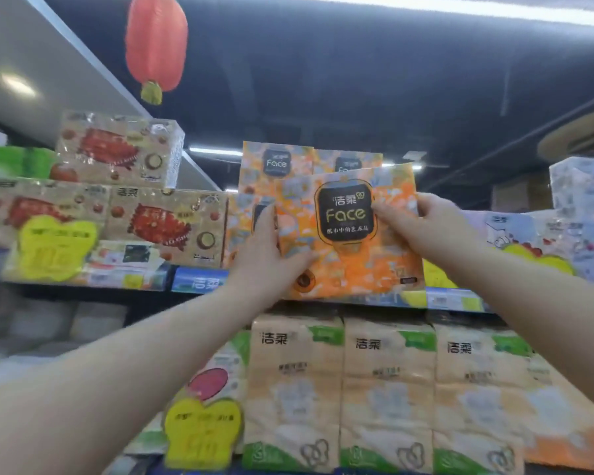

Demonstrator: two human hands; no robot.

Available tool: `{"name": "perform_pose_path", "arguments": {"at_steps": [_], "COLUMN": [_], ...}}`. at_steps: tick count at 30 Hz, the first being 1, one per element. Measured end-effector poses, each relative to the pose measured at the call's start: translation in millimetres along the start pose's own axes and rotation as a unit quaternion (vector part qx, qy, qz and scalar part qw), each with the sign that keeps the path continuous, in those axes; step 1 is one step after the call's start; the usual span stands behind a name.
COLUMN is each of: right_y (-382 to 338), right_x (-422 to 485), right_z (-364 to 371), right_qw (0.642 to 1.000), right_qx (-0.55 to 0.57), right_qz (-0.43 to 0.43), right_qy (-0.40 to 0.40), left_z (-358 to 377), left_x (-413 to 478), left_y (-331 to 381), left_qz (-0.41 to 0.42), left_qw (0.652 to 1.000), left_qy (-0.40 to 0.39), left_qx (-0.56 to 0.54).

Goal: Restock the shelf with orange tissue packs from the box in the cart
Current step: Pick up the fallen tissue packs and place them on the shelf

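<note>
An orange tissue pack with a black "Face" label is held up, slightly tilted, in front of the upper shelf. My left hand grips its left edge, thumb across the front. Its upper right edge sits in the grip of my right hand. Behind it on the shelf stand more orange Face packs, some stacked higher. The box and the cart are out of view.
Beige-and-red tissue packs fill the shelf to the left, blue-and-white packs the right. Beige-and-green packs stand on the shelf below. Yellow price tags hang in front. A red lantern hangs overhead.
</note>
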State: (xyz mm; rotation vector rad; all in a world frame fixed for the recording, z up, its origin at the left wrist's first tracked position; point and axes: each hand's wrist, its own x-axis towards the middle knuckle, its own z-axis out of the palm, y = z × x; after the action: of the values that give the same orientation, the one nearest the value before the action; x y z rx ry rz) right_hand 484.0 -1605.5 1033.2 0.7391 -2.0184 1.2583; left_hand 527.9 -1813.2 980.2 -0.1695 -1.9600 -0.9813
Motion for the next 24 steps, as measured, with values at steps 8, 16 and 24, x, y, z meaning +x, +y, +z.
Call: {"name": "perform_pose_path", "arguments": {"at_steps": [8,16,24], "right_y": [-51.0,-76.6,-59.5], "right_x": [93.7,160.8,206.5], "right_z": [48.8,100.2,137.1], "right_qw": [0.995,0.989,0.995], "right_qx": [0.055,0.016,-0.005], "right_qz": [-0.058,-0.102,-0.045], "right_qy": [0.053,0.102,0.085], "left_z": [-62.9,-90.1,-79.3], "left_x": [102.2,187.4,229.1], "left_y": [3.6,-25.5,-61.4], "left_qz": [0.058,0.118,0.098], "left_qw": [0.993,0.986,0.984], "left_qy": [0.095,0.094,0.111], "left_qx": [0.051,0.068,0.097]}}
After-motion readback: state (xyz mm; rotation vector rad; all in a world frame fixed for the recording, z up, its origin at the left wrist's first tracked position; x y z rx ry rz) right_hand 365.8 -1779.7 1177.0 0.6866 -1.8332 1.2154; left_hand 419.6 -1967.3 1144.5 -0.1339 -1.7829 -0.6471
